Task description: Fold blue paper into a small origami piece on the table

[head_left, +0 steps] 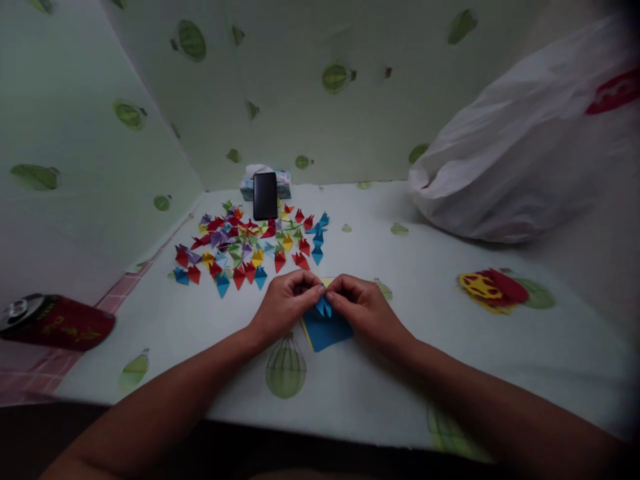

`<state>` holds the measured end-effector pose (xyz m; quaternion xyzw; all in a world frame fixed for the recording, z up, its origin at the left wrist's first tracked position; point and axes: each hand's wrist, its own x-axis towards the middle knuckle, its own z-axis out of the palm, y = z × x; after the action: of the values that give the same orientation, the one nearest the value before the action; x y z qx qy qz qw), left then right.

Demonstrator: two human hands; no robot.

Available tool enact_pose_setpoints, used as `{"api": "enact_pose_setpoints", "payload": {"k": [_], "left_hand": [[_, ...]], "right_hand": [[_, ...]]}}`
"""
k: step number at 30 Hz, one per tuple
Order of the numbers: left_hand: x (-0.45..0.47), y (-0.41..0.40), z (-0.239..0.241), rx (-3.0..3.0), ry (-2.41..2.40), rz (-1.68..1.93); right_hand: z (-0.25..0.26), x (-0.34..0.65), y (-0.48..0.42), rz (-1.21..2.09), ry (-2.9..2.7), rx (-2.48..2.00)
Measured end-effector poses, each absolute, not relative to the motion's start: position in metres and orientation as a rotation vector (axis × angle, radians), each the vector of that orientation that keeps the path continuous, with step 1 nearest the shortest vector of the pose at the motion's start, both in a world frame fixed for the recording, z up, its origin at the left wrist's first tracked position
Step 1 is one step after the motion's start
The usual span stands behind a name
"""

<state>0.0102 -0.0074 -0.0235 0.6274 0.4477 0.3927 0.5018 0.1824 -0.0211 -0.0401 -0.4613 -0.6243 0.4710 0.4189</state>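
Between my fingertips is a small folded blue paper figure [324, 307], partly hidden by the fingers. My left hand [289, 301] pinches it from the left with thumb and curled fingers. My right hand [364, 307] pinches it from the right. Right beneath the hands lies a flat blue paper sheet [327, 333], with a yellow edge showing along its left and top. Beyond my left hand spreads a crowd of folded paper cranes [245, 243] in red, blue, yellow, green and purple.
A black phone [265, 196] leans on a tissue box [284, 185] behind the cranes. A red can [65, 323] is at the left edge. On the right are yellow and red cut-out pieces [487, 289] and a big white plastic bag [500, 160]. Balloon-patterned walls enclose the table.
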Motion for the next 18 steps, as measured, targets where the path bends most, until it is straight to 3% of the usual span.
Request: {"api": "enact_pose_setpoints", "payload": {"k": [18], "left_hand": [[0.0075, -0.0052, -0.0269, 1.609, 1.154, 1.046]], "right_hand": [[-0.0413, 0.1838, -0.0203, 1.054, -1.569, -1.091]]}}
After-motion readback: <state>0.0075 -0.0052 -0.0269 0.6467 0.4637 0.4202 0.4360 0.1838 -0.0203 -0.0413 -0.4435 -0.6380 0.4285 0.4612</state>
